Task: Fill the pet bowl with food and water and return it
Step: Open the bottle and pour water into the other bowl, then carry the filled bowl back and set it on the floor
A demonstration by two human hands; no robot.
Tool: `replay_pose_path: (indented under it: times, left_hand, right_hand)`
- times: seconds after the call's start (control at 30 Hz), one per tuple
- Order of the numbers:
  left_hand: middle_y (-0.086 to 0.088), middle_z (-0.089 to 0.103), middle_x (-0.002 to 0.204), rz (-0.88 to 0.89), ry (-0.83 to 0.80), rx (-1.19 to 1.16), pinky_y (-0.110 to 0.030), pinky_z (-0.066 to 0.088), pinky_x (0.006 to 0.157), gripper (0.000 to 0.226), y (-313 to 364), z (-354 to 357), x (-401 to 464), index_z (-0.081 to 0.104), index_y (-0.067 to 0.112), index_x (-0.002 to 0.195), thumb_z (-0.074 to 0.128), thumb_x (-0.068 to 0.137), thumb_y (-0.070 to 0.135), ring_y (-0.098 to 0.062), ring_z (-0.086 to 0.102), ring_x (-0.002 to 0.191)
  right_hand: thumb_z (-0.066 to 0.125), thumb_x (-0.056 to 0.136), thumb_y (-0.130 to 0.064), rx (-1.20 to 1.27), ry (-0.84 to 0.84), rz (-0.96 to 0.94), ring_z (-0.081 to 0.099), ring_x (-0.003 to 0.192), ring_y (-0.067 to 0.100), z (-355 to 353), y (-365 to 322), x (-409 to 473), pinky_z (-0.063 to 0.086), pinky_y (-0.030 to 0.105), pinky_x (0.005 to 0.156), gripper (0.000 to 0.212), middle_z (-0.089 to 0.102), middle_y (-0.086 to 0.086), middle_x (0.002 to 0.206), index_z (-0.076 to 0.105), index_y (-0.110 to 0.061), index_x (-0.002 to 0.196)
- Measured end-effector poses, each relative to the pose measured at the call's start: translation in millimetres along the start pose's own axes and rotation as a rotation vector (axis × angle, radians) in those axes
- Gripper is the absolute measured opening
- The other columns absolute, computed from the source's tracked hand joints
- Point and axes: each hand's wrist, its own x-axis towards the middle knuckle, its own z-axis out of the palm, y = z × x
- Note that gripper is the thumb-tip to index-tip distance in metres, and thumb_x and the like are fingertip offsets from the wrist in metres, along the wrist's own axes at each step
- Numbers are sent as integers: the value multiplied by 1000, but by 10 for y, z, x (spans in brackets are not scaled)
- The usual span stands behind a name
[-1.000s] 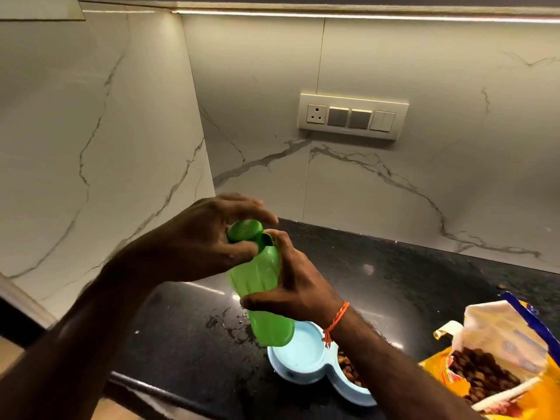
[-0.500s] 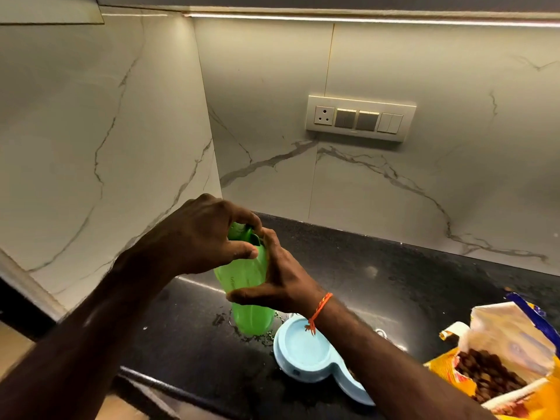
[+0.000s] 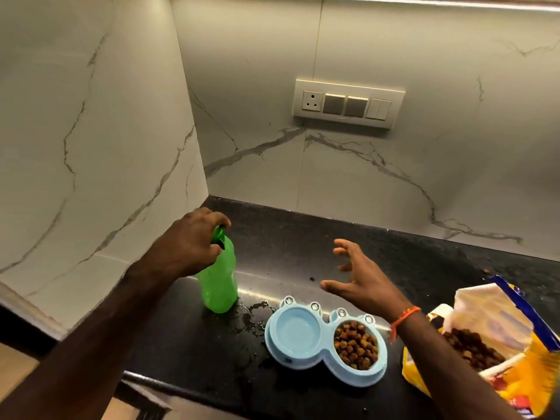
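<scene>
A light blue double pet bowl sits on the black countertop. Its left well holds water and its right well holds brown kibble. A green water bottle stands upright to the left of the bowl. My left hand grips the bottle's cap and neck from above. My right hand hovers open, fingers spread, above the counter just behind the bowl, holding nothing.
An open yellow bag of pet food lies at the right, kibble showing in its mouth. Spilled water wets the counter between bottle and bowl. Marble walls close off the left and back; a switch plate is on the back wall.
The bottle was held in both hands above the bowl; now it stands on the counter to the left. My right hand has let go and moved right, fingers spread.
</scene>
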Motion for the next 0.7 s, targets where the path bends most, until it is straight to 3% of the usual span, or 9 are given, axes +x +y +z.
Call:
replay_pose_path:
  times: [0.13,0.2,0.27,0.4,0.5,0.7]
  left_hand:
    - [-8,54,144,-7,-39,8,-38,42,107,67,-4,-4,77,55,22,145,76,81,13,-26,50,131]
    - [-11,43,156,24,-50,50,-40,33,118,76,45,-1,95,44,19,153,75,84,17,-30,38,145]
    - [-17,36,161,115,36,65,-43,22,125,81,158,23,84,41,13,156,79,85,26,-34,28,152]
    - [-16,42,159,363,100,-58,-43,27,125,85,509,214,3,39,11,156,80,86,38,-33,34,151]
    - [-8,35,165,448,-44,-136,-30,20,123,98,696,533,-22,27,16,161,77,85,53,-22,30,153]
    - [-1,-8,175,393,-467,-82,-27,8,124,146,782,1316,-45,-20,25,162,79,68,76,-18,2,160]
  right_hand:
    - [87,78,-42,-48,9,146,56,116,10,-82,387,-204,52,31,96,96,48,-3,151,29,-33,154]
    - [87,78,-42,-55,2,194,56,118,12,-80,511,-296,50,31,97,96,49,-3,150,30,-32,154]
    - [87,77,-44,-61,-2,222,56,122,13,-50,582,-384,49,29,95,97,48,-4,150,29,-31,154]
    - [86,77,-47,-90,5,254,56,125,14,17,643,-544,50,31,98,98,48,-3,151,28,-31,156]
    - [85,78,-48,-118,-4,273,50,135,17,59,678,-662,45,32,108,101,45,-1,155,27,-28,158]
    - [90,69,-51,-107,-68,362,37,148,20,177,758,-839,35,35,119,119,31,4,165,19,-24,161]
